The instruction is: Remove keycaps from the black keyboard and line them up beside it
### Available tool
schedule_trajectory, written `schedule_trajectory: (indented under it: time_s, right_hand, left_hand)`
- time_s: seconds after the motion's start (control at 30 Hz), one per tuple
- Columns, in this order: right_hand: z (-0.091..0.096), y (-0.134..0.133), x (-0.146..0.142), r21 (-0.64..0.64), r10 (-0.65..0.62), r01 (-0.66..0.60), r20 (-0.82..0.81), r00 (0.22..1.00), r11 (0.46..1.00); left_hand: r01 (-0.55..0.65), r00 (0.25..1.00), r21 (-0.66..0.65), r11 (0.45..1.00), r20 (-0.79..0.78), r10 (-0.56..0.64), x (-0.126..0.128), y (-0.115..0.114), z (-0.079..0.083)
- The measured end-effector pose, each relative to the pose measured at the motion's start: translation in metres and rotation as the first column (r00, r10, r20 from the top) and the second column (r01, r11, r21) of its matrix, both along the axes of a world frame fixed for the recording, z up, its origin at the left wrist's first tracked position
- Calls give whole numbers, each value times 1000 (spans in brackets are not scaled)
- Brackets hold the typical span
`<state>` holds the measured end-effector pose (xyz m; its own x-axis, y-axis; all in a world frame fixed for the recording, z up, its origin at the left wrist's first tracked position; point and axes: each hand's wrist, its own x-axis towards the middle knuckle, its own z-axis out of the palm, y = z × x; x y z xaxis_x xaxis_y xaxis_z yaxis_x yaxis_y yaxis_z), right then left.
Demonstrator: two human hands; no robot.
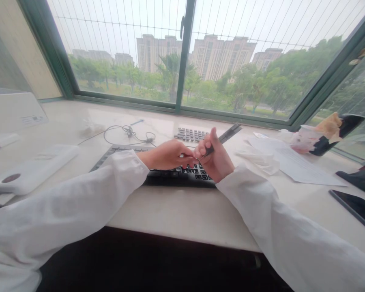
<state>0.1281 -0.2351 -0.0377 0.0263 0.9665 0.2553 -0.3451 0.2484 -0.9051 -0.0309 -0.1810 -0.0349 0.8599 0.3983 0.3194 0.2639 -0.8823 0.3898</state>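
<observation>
My right hand (214, 156) is closed around a dark keycap puller (229, 134), its forked end pointing up and away to the right. Thin wire shows at the puller's near end, by my left fingertips. My left hand (167, 155) is pinched at that wire end; whatever sits between its fingers is too small to make out. Both hands meet over a black keyboard (182, 180), which they partly cover. Some keys on its right part show as dark squares with light outlines. Behind the hands, loose keycaps (191, 134) lie in rows on the white table (170, 207).
A black cable (129, 130) lies coiled behind the keyboard, near a small blue stick (136, 121). White boxes (33, 166) stand at the left. Papers (304, 166), a crumpled bag (307, 138) and a dark phone (355, 209) lie at the right. A window runs along the back.
</observation>
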Motion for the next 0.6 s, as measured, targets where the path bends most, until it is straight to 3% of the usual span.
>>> schedule_trajectory:
  time_s: [0.1,0.3,0.6]
  right_hand:
    - [1,-5,-5,-24,-13,13,0,1000,1000]
    - [0,-6,-9,-16,-79,78,-51,996,997]
    - [-21,-5,-18,-74,-124,122,-18,992,990]
  left_hand:
    - [-6,995,53,999,-101,12,-6,0,5]
    - [37,992,145,989,-127,-18,-16,-10,17]
    - [62,989,139,988,-139,-42,-18,-15,9]
